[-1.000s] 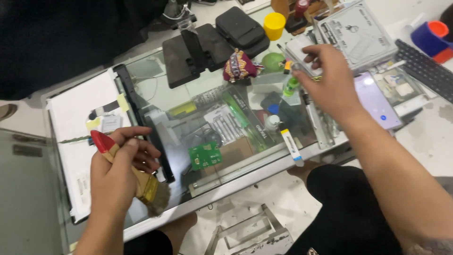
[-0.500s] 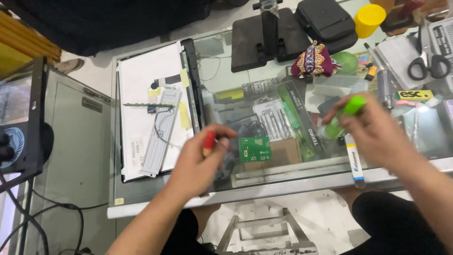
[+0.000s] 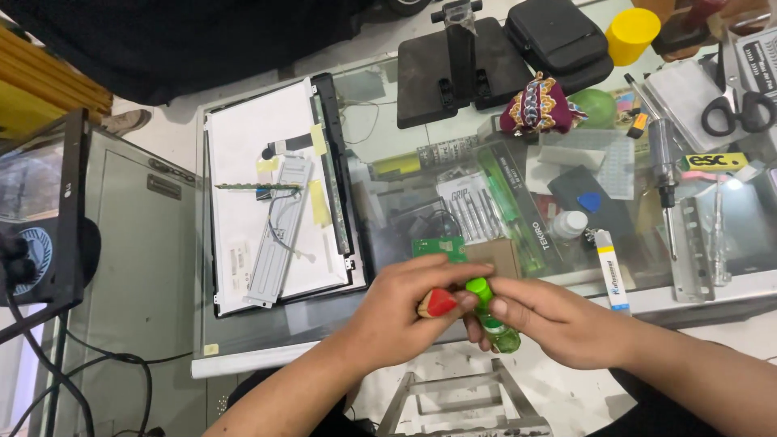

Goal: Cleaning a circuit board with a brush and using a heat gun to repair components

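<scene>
Both my hands meet at the near edge of the glass-topped table (image 3: 356, 137). My left hand (image 3: 405, 311) grips a brush-like tool with a wooden handle and a red tip (image 3: 438, 303). My right hand (image 3: 550, 320) is closed around a small green bottle (image 3: 494, 324); its bright green cap sits between the fingertips of both hands. To the left, a laptop screen panel (image 3: 243, 162) lies face down on the table, its white back, metal strip and flat cable showing.
Under the glass lie a small green circuit board (image 3: 439, 245), tool packs and a white bottle (image 3: 571, 224). On the table stand a black monitor stand (image 3: 457, 65), black pouch (image 3: 554, 32), yellow cup (image 3: 631, 34), scissors (image 3: 740, 109), screwdriver (image 3: 662, 158). A monitor (image 3: 48, 210) stands left.
My right hand picked the green bottle from the table's right side and brought it to my left hand. The view swung left. Both hands now meet at the bottle's cap.
</scene>
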